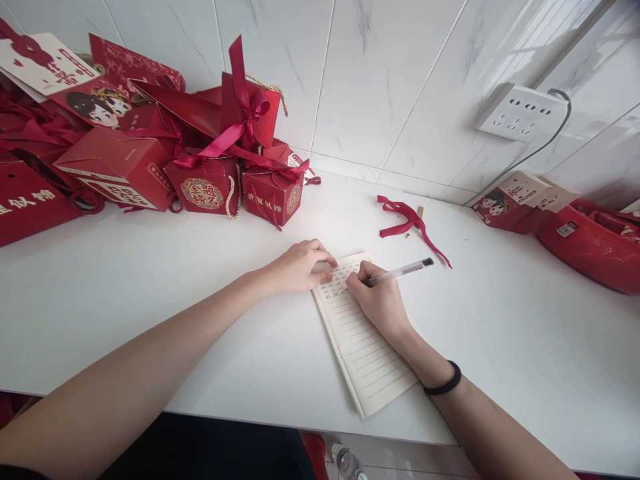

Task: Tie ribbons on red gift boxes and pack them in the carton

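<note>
A lined notebook (370, 353) lies tilted on the white table (240, 373), with several rows of small handwriting across its upper part. My right hand (383, 300) grips a pen (407, 269) with a clear barrel and dark end cap, its tip close to the written lines. The hand rests on the page, and a black band circles that wrist. At the notebook's upper left edge, my left hand (303, 267) lies with fingers bent and apart, fingertips touching the paper. It holds nothing.
Red gift boxes (200, 187) with ribbons are piled at the back left against the tiled wall. A loose red ribbon (407, 217) lies beyond the notebook. At the right are a red basket (585, 247) and small boxes (515, 197), below a wall socket strip (520, 112).
</note>
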Motion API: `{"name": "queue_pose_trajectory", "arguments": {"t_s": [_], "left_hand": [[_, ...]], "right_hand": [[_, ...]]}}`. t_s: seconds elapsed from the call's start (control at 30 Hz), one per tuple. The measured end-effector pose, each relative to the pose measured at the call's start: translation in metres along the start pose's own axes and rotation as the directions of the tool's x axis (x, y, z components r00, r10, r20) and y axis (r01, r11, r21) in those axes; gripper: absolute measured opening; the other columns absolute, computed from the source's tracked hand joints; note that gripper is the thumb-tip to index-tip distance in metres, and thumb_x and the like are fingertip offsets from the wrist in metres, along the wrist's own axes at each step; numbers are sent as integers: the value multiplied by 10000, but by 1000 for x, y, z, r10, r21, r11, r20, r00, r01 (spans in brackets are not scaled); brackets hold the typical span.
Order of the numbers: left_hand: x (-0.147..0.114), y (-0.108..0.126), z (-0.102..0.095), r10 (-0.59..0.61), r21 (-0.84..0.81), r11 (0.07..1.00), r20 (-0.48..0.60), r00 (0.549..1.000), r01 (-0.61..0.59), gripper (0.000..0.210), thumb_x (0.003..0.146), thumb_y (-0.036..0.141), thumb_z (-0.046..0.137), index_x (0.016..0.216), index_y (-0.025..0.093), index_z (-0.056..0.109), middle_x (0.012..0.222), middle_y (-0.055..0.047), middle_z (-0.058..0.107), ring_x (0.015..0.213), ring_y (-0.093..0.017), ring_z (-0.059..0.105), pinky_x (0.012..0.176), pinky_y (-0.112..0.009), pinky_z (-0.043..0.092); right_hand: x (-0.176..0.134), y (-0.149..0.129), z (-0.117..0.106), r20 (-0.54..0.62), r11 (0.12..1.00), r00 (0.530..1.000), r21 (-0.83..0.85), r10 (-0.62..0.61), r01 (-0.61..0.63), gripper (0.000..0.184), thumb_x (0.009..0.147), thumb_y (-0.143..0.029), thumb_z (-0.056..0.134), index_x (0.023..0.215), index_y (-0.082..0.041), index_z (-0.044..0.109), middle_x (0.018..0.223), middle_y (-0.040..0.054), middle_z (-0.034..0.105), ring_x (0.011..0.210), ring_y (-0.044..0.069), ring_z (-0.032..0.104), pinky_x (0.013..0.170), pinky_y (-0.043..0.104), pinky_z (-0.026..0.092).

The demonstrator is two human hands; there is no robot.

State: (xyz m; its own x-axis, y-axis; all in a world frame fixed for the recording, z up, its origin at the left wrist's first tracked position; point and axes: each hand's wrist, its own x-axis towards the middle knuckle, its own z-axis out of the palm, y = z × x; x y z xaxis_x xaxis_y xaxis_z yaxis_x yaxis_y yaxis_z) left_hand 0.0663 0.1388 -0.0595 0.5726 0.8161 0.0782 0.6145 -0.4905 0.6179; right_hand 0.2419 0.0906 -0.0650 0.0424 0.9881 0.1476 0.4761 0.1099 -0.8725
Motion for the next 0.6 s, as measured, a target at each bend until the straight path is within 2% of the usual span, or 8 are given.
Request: {"name": "queue_pose_trajectory", "arguments": {"t_s": [0.17, 0.33, 0.6], "left_hand": [[0, -2, 0, 25, 4, 1000, 2, 1000, -25, 263, 819, 317, 565, 1039, 202, 654, 1046, -64, 555, 1022, -213, 537, 904, -353, 438], [-1, -1, 0, 13, 26, 1000, -7, 1000, -12, 256, 824, 328, 542, 1025, 217, 653, 1034, -61, 551, 1004, -218, 537, 901, -375, 440], [-2, 0, 0, -8, 23, 1000, -20, 1000, 9, 270, 821, 350, 531, 1022, 215, 651, 1022, -46, 550, 980, -203, 531, 903, -357, 434]], "right_hand": [[2, -2, -5, -92, 997, 995, 66, -28, 34, 290, 703, -283, 485, 546, -199, 257, 508, -62, 255, 505, 88, 237, 454, 214, 226], [6, 0, -8, -59, 996, 995, 39, -79, 81, 282, 729, -277, 489, 544, -196, 292, 509, -59, 279, 506, 91, 270, 470, 215, 253], [4, 2, -8, 63, 997, 995, 5, -75, 75, 322, 750, -278, 498, 548, -196, 260, 505, -62, 260, 495, 89, 248, 447, 211, 232]]}}
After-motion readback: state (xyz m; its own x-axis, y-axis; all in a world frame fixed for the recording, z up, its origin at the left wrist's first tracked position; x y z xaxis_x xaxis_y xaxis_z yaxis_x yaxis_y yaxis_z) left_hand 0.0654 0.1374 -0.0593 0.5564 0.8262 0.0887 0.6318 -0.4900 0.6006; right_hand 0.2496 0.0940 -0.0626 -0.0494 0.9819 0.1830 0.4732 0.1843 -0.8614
